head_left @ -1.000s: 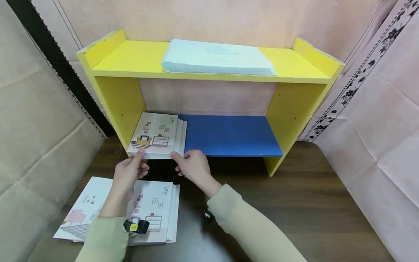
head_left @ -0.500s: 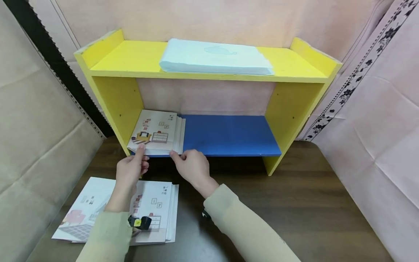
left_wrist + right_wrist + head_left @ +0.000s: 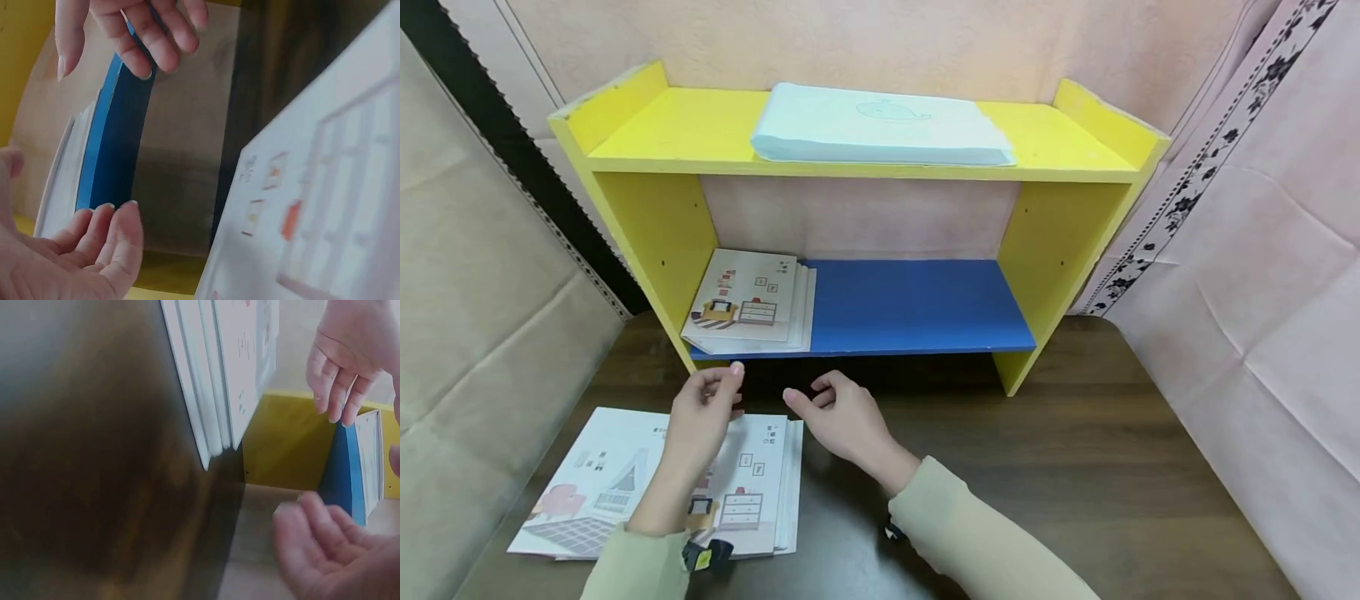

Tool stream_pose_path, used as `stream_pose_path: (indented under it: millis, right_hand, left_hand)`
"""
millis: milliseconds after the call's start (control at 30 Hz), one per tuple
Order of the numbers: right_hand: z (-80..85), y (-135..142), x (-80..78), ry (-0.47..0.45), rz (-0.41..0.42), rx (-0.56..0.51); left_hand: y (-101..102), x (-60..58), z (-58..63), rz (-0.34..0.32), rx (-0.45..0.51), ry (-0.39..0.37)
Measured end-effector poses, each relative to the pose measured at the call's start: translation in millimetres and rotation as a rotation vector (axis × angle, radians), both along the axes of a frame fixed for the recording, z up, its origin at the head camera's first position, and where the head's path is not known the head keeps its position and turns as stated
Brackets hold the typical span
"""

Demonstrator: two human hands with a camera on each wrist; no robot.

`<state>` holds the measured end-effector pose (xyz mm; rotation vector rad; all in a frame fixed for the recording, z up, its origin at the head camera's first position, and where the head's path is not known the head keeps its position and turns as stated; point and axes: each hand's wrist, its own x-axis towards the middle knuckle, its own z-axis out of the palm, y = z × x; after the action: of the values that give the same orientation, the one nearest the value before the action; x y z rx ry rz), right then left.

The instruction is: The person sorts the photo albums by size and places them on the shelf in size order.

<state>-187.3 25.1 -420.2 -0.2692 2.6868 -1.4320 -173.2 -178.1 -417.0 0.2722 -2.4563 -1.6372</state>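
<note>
In the head view, the yellow shelf unit (image 3: 647,208) stands on a dark wooden table (image 3: 1075,483), and everything else is placed around it. A stack of booklets (image 3: 748,302) lies flat at the left end of the unit's blue lower board (image 3: 917,304), against the left yellow side wall. Just in front of that board's front edge, both hands hover over the table, holding nothing: the left hand (image 3: 703,412) and the right hand (image 3: 842,417) have loosely relaxed fingers and are clear of the shelved stack. A second pile of booklets (image 3: 625,483) lies on the table in front of the unit's left end, partly under the left forearm. A pale blue packet (image 3: 880,129) rests on the unit's yellow top board. In the left wrist view, the left hand (image 3: 75,256) is empty with fingers gently bent, the right hand (image 3: 131,31) opposite it, and the blue board's edge (image 3: 115,144) between them. In the right wrist view, the right hand (image 3: 331,550) is likewise empty, the left hand (image 3: 350,356) above it, near the blue board's edge (image 3: 344,469), with the table pile (image 3: 219,369) beside.
</note>
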Motion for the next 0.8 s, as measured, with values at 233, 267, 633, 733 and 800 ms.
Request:
stream_pose_path:
  millis: [233,267,633,733,800]
  right_hand:
    - [-9.3,3,13.8,-0.153,-0.006,-0.077]
    - [-10.6,3,15.7,-0.171,-0.006,-0.085]
    - [-27.7,1,32.7,-0.273,0.014,-0.107]
    - [-29.9,0,36.5,-0.291,0.021,-0.088]
    - [-31.6,-1,39.1,-0.296,0.026,-0.079]
  left_hand:
    - [-6,23.2,-10.6,-0.114,-0.245,-0.057]
    - [-6,26.2,-11.9,-0.118,-0.274,-0.069]
    - [-17,45.3,-26.6,-0.120,-0.388,-0.088]
    - [-19,49.0,-29.2,-0.105,-0.446,-0.044]
    - [-22,50.8,-31.0,-0.094,-0.495,-0.011]
